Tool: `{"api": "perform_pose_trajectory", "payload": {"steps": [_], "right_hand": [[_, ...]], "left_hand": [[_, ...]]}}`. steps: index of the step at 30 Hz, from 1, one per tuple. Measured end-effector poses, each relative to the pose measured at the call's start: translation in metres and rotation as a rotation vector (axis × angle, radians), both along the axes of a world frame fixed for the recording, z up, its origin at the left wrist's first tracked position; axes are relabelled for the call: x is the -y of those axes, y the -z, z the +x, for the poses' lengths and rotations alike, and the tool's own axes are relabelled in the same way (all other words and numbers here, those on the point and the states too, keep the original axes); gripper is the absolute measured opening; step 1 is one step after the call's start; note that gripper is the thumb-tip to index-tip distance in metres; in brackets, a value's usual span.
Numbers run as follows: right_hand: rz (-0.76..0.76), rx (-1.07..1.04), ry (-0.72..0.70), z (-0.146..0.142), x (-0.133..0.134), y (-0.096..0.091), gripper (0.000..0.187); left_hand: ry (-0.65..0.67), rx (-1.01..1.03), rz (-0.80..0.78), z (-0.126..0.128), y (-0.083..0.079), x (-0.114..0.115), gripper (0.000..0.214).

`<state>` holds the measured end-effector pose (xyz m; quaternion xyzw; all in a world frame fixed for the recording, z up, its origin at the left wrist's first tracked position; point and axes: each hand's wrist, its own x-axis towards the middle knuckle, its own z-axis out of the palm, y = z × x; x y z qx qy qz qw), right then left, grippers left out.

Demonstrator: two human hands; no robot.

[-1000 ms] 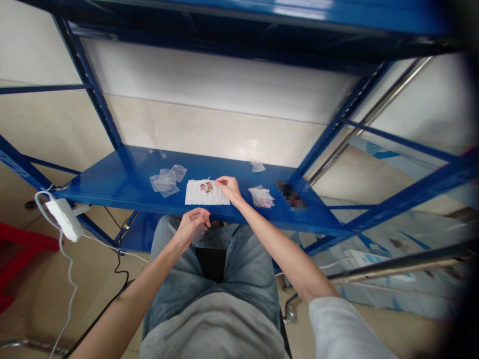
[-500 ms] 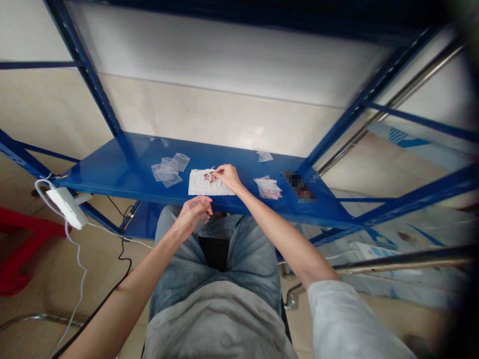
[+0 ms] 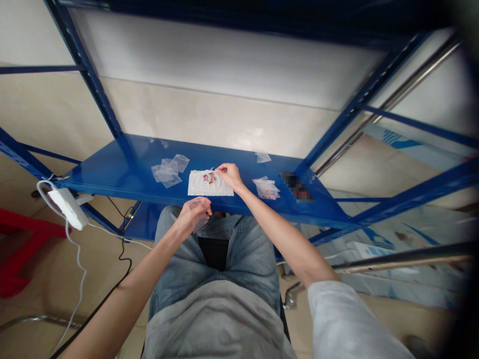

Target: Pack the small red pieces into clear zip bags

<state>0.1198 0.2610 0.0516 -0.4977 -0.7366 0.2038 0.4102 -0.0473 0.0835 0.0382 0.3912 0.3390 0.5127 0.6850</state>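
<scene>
My left hand (image 3: 196,207) is closed in front of the shelf edge. A clear plastic bag (image 3: 201,224) is held in it and hangs below the fingers. Over the right part of a white cloth (image 3: 196,188), my right hand (image 3: 230,175) pinches a small brownish piece (image 3: 223,170), mostly hidden by the fingers. Several small pink and gold-coloured pieces (image 3: 209,177) lie in a loose heap on the cloth, just left of my right fingertips. They are too small to name exactly.
On the blue shelf (image 3: 123,172), clear zip bags (image 3: 166,172) lie at the left. Filled bags with pink bits (image 3: 267,189) are right of the cloth, one bag (image 3: 262,157) behind them. A blurred dark object (image 3: 297,187) lies farther right. A white power strip (image 3: 69,207) hangs at the left.
My right fingertips have drawn slightly right, away from the heap, with a small piece between them. The left hand with the bag has stayed nearly still.
</scene>
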Motion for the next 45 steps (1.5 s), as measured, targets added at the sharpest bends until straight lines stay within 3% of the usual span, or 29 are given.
{"api": "perform_pose_trajectory", "payload": {"steps": [3,7,11,14,18,22,25,28,31,34,38,41,45], "right_hand": [[-0.042,-0.152,-0.104,-0.006,0.022,-0.019,0.017],[-0.109,-0.232,-0.345,-0.019,0.077,-0.036,0.020],[-0.204,-0.183,-0.449,-0.024,0.123,-0.034,0.021],[-0.262,-0.149,-0.498,-0.023,0.134,-0.030,0.024],[-0.129,-0.130,-0.395,-0.017,0.113,-0.030,0.019],[0.013,-0.087,-0.213,-0.003,0.066,-0.023,0.017],[0.020,-0.062,-0.067,0.008,0.033,-0.012,0.015],[-0.019,-0.005,-0.040,0.014,0.015,-0.001,0.012],[-0.013,0.074,-0.073,0.011,0.014,0.005,0.010],[0.030,0.173,-0.055,0.004,0.019,0.005,0.008],[0.072,0.300,0.021,-0.003,0.024,0.002,0.007],[0.087,0.379,0.035,-0.007,0.027,-0.001,0.010],[0.049,0.430,0.045,-0.009,0.028,-0.005,0.016]], "left_hand": [[-0.004,-0.024,-0.001,0.000,-0.001,0.001,0.033],[-0.003,-0.049,0.016,0.002,-0.002,0.001,0.032],[0.016,-0.042,0.036,0.003,0.000,0.003,0.029],[0.023,-0.043,0.031,0.003,-0.002,0.006,0.028],[0.028,-0.040,0.028,0.002,-0.005,0.007,0.031],[0.034,-0.012,0.001,0.003,-0.005,0.005,0.033],[0.049,0.074,-0.047,0.002,-0.006,0.004,0.031],[0.043,0.238,-0.056,-0.002,-0.010,0.004,0.029],[0.011,0.350,-0.031,-0.007,-0.016,0.004,0.028],[0.002,0.329,-0.001,-0.009,-0.020,0.005,0.031],[-0.006,0.079,0.108,-0.005,-0.019,0.006,0.031],[0.073,-0.134,0.162,-0.001,-0.014,0.007,0.029],[0.102,-0.166,0.111,0.000,-0.010,0.007,0.030]]}}
